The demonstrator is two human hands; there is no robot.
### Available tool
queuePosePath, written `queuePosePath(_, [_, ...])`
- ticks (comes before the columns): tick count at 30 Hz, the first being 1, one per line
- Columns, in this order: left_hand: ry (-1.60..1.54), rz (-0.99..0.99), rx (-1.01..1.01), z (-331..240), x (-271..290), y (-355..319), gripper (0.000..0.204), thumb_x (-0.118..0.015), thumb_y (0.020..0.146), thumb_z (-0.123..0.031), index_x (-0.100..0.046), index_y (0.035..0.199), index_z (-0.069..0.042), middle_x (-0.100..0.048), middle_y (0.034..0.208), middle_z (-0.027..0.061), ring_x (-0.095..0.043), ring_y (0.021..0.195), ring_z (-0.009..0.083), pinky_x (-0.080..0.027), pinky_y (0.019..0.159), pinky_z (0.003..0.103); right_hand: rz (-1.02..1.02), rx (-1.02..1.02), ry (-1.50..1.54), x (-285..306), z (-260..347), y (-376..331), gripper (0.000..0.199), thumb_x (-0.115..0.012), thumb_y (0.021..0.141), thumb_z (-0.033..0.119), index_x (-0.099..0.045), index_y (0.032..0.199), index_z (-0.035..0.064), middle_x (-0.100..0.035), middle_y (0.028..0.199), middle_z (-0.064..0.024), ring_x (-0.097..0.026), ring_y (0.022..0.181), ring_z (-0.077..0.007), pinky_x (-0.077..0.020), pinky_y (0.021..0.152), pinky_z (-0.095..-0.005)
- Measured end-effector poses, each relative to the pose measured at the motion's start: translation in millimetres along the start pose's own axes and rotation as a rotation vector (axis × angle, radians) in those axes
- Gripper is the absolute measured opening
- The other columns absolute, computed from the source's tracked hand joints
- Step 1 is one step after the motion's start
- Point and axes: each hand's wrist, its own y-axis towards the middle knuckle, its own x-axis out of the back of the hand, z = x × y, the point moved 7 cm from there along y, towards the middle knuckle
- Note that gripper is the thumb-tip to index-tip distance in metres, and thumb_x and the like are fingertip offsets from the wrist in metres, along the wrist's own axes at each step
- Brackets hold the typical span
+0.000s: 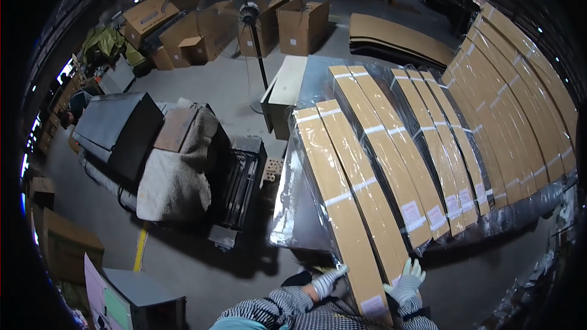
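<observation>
Two long, flat brown cartons lie side by side, bound with white straps, their near ends reaching toward my body. My left hand, in a pale glove, touches the left edge of the left carton, fingers stretched out along it and partly hidden. On the right carton, near its end, rests my gloved right hand, open with fingers spread. A white label sits at the left carton's near end. Both forearms wear striped sleeves.
More strapped long cartons lie on the film-covered table, with a stack at the right. To the left stands a machine draped with a grey cloth. Behind are a pedestal fan and open cardboard boxes.
</observation>
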Motion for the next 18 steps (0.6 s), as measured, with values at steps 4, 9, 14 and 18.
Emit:
queuePosePath(4, [-0.152,0.005,-0.379,-75.6,-46.4,2.5,0.092,-0.089,0.079,-0.038,-0.036,0.148,-0.009,-0.060,0.135,0.0102,-0.058,0.124,0.0284,-0.050,0.103,0.048,-0.163,0.116,0.297,11.5,41.7,46.0,0.136,-0.087,0.061,0.062,-0.015,0.161,0.0041,-0.026,0.154,-0.0307,-0.025,0.144,-0.0439,-0.0182,0.120,-0.0582])
queuePosePath(9, [-0.155,-0.163,-0.520,-58.1,-19.8,16.0,0.103,-0.092,0.073,-0.026,-0.028,0.151,-0.009,-0.056,0.138,0.0125,-0.055,0.127,0.0278,-0.048,0.105,0.044,-0.174,0.188,0.298,6.6,49.1,46.5,0.131,-0.089,0.058,0.060,-0.026,0.159,0.0073,-0.034,0.146,-0.0321,-0.035,0.135,-0.0462,-0.0279,0.115,-0.0579])
queuePosePath(14, [-0.115,-0.166,-0.660,-53.5,-31.9,-46.6,0.108,-0.088,0.073,-0.028,-0.022,0.155,-0.009,-0.051,0.143,0.0122,-0.048,0.133,0.0261,-0.042,0.110,0.041,-0.273,0.398,0.277,27.1,48.0,18.6,0.125,-0.090,0.053,0.059,-0.036,0.154,0.0070,-0.040,0.138,-0.0294,-0.040,0.129,-0.0443,-0.0338,0.107,-0.0575])
queuePosePath(18, [-0.190,-0.213,-0.624,-48.7,-26.3,-81.2,0.107,-0.086,0.075,-0.033,-0.020,0.157,-0.013,-0.049,0.145,0.0107,-0.046,0.134,0.0266,-0.041,0.111,0.041,-0.305,0.540,0.240,73.0,68.6,2.4,0.117,-0.090,0.054,0.056,-0.043,0.150,0.0079,-0.042,0.136,-0.0267,-0.041,0.128,-0.0434,-0.0321,0.107,-0.0572])
